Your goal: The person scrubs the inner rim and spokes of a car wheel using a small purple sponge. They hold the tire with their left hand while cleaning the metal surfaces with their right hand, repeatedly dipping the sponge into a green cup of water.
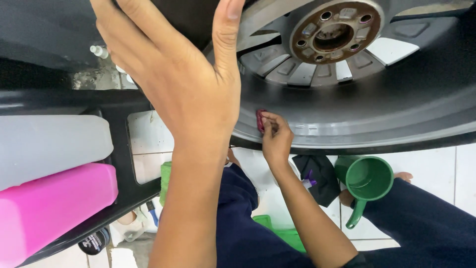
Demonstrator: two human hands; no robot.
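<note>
left hand (183, 84) flat on wheel rim (347, 99) | right hand (275, 136) pinches small red pad (260, 120) against rim

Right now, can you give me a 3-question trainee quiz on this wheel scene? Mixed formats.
1. True or false: the right hand presses a small dark red pad against the wheel rim.
2. Where does the left hand rest? A) on the green cup B) on the upper side of the wheel C) on the pink container
3. Fill in: the green cup stands on the white tiled ____.

Key: 1 true; 2 B; 3 floor.
</note>
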